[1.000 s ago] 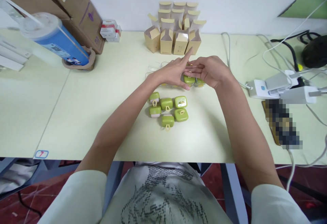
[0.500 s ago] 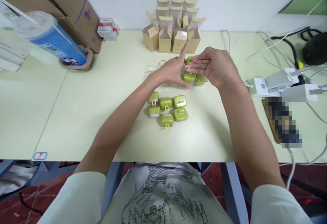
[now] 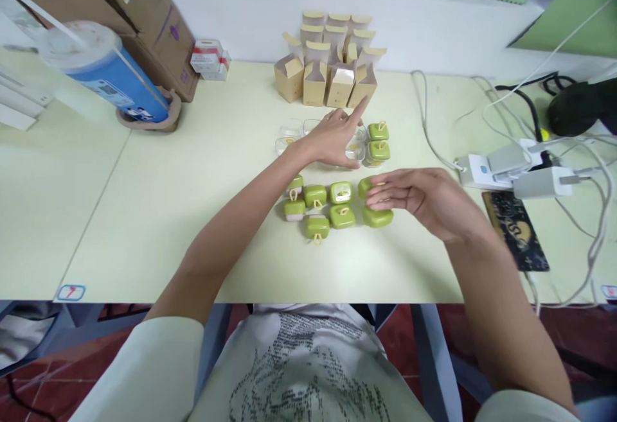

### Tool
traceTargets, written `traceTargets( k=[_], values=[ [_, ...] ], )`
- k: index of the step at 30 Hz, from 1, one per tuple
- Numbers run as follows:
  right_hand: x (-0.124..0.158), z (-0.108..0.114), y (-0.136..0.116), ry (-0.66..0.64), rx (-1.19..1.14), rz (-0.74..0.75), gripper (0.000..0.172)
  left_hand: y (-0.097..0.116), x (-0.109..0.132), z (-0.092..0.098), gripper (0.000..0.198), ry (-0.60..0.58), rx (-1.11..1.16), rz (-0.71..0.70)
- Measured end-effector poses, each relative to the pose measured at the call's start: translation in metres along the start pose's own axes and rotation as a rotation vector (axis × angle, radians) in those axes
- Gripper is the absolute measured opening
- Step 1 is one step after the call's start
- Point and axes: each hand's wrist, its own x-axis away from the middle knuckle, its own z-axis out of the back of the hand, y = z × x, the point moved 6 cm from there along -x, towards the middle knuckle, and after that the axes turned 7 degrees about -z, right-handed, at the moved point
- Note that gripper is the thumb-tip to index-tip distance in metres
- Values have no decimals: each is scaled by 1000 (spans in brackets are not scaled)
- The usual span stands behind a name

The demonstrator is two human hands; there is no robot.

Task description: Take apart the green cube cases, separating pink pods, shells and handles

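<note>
My left hand (image 3: pixel 332 140) lies with fingers spread over several clear plastic cups (image 3: pixel 355 151), its index finger pointing toward the cartons. Just below, my right hand (image 3: pixel 421 196) is closed around two green lids (image 3: pixel 378 217); its fingers partly cover the upper one and the thumb is hidden. To their left, several similar green lids (image 3: pixel 342 216) with pale yellow loops rest on the table in loose rows. Two more clear cups, still wearing green lids (image 3: pixel 378 150), stand right of my left hand.
Small open kraft cartons (image 3: pixel 315 84) stand in rows against the wall. At the left are a blue drink cup (image 3: pixel 123 88), a large cardboard box (image 3: pixel 161 30) and small white-red boxes (image 3: pixel 211 60). A power strip (image 3: pixel 484 171), cables and a dark phone (image 3: pixel 515 229) lie right.
My right hand has moved down toward me with two green lids from the clear cups, bringing them beside the other lids. My left hand stays over the cups.
</note>
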Motion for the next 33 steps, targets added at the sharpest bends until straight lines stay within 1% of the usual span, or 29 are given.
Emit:
traceTargets(
  k=[2,4,6,7,8,9,11,12,13,16,19,21,23,27,30,33],
  values=[
    [-2,-6,15,-15,-27,-20,18,3,1,1,169,-2,-25,13],
    [-2,-9,21,-24,-58,-33,21,6,2,3,172,-11,-33,27],
    [2,-7,19,-22,-63,-67,35,9,3,8,176,-27,-12,22],
    [4,-4,14,-11,-54,-77,42,10,3,11,179,-35,11,12],
    [6,2,5,8,-44,-65,45,12,4,15,180,-40,39,-1],
    [6,9,-6,39,-35,-25,43,13,4,18,181,-40,68,-16],
    [0,26,-33,118,-31,110,33,15,2,24,180,-17,115,-37],
    [-7,34,-45,154,-28,176,29,15,0,25,180,3,130,-41],
    [-16,40,-55,174,-21,212,27,15,-3,25,179,22,141,-42],
    [-53,50,-67,165,-22,222,24,11,-18,14,182,53,159,-45],
    [-82,50,-65,151,-21,195,24,6,-35,-3,183,47,160,-50],
    [-91,49,-61,155,-13,188,24,5,-41,-11,182,41,156,-40],
    [-93,50,-60,159,-4,191,23,5,-43,-16,180,29,157,-24],
    [-93,54,-61,169,6,189,19,7,-40,-16,179,27,194,-3],
    [-95,53,-58,162,2,140,18,9,-39,-15,183,41,208,0],
    [-97,50,-53,187,-31,111,27,11,-40,-15,186,60,205,13]
  ],
)
